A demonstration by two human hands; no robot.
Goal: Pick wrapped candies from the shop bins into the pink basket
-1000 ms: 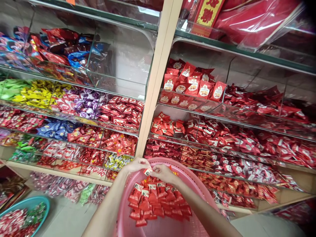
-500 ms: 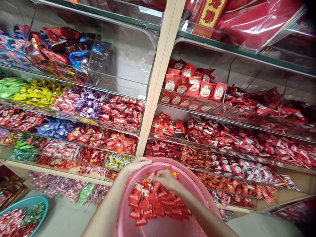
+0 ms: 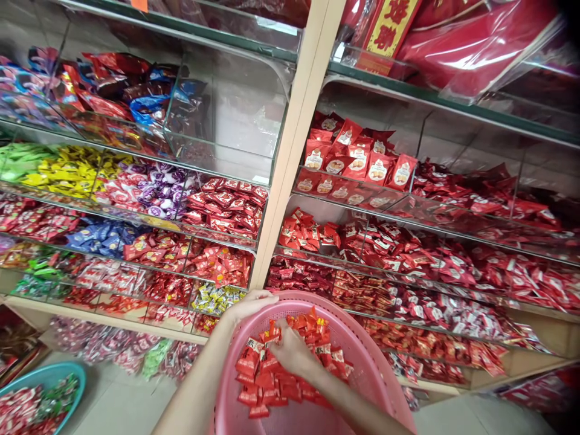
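Note:
A pink plastic basket with a perforated wall is in front of me, low in the view. My left hand grips its far left rim. Inside lies a heap of small red-wrapped candies, some with pale labels and dark characters. My right hand reaches into the basket, its fingers curled down and closed at the candies on the left of the heap. Its fingertips are partly hidden, and it seems to pinch a red-wrapped candy.
Glass-fronted shelves of sorted sweets rise ahead, split by a wooden upright. Larger red packets fill a compartment on the right. On the floor at lower left stands a teal basin of wrapped candies.
My right hand has moved left and slightly nearer within the basket, uncovering orange-red candies at the far side. My left hand stays on the rim.

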